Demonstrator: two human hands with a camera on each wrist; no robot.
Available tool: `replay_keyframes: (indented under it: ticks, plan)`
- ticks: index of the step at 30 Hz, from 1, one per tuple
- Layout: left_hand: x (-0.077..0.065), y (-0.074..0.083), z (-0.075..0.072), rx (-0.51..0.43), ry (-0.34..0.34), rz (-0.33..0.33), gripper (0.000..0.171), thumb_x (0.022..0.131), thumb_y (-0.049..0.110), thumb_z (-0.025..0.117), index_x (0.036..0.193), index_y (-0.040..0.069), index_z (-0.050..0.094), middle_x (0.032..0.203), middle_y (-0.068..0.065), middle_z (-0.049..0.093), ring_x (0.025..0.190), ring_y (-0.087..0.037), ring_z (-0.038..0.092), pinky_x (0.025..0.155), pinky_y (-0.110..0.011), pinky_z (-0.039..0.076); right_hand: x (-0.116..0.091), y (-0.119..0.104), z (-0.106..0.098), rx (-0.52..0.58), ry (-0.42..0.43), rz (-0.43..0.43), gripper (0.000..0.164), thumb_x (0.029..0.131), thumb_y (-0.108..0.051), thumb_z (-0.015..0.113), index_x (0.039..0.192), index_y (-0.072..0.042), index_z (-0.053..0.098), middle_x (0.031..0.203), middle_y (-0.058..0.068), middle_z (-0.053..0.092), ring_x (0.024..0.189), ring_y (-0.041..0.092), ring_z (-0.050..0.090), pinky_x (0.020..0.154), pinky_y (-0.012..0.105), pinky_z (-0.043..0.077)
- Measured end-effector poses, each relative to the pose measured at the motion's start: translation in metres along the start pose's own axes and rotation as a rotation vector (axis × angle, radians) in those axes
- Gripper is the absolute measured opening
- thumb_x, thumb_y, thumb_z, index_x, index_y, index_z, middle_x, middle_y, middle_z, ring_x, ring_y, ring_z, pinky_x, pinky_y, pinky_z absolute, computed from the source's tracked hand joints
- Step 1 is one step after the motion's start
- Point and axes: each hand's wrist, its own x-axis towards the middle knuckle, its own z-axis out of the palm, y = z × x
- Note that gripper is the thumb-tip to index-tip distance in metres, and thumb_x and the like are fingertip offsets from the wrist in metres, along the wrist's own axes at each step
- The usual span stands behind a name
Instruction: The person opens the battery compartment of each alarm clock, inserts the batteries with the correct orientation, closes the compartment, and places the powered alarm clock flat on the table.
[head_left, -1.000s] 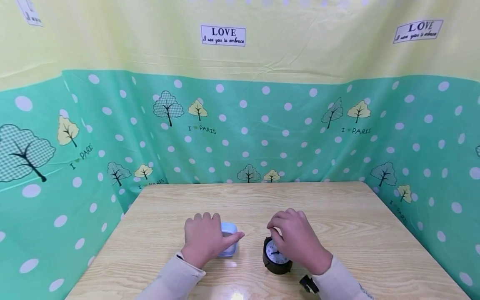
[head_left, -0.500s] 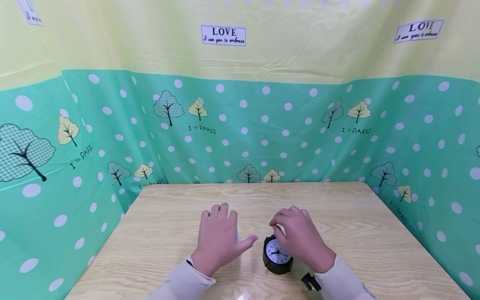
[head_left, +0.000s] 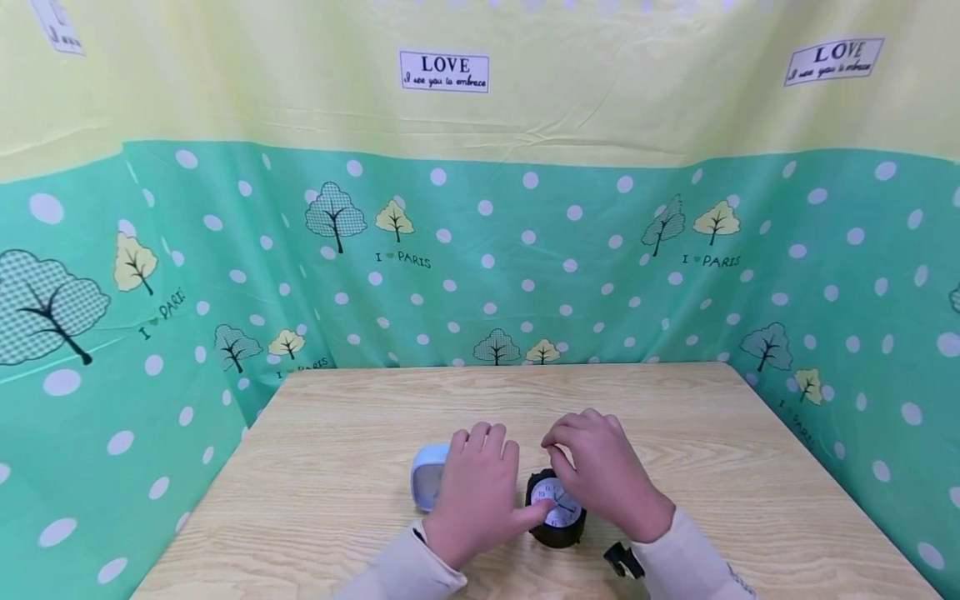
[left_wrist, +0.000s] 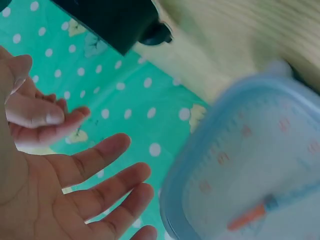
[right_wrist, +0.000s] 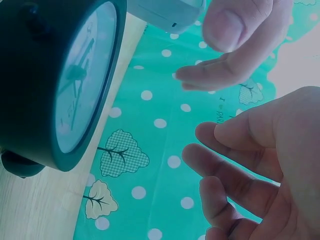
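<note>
A round black alarm clock (head_left: 567, 510) with a white dial stands on the table, tilted face up in the head view. My left hand (head_left: 480, 492) hovers with fingers spread, its thumb overlapping the dial; contact cannot be told. Behind that hand, partly hidden, is a light blue rounded-square clock (head_left: 426, 477); its numbered face (left_wrist: 260, 155) fills the right of the left wrist view. My right hand (head_left: 600, 467) is above the black clock's right side, its fingers loosely bent with thumb near index. Nothing shows between them in the right wrist view, where the black clock (right_wrist: 30, 85) stands apart.
The wooden table (head_left: 337, 467) carries both clocks. A green and yellow dotted curtain (head_left: 517, 217) encloses its back and sides. By the right cuff sits a small black object (head_left: 624, 560), probably the worn wrist camera.
My left hand has moved rightward from the blue clock, past it, to the black clock's left side, uncovering the blue clock's left part. The right hand has barely shifted.
</note>
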Motion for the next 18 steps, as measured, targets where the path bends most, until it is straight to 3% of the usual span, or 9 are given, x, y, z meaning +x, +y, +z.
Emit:
replay_keyframes:
  ticks: [18]
  plan:
    - [0.003,0.03,0.016,-0.083,-0.144,0.023,0.072,0.078,0.086,0.055,0.095,0.017,0.067,0.09,0.003,0.058,0.089,-0.019,0.051,0.072,-0.035,0.037,0.0,0.003,-0.002,-0.003,0.0,0.012,0.009,0.087,-0.018,0.079,0.087,-0.027,0.079,0.094,-0.013,0.075,0.086,0.011,0.061,0.077,0.036,0.044]
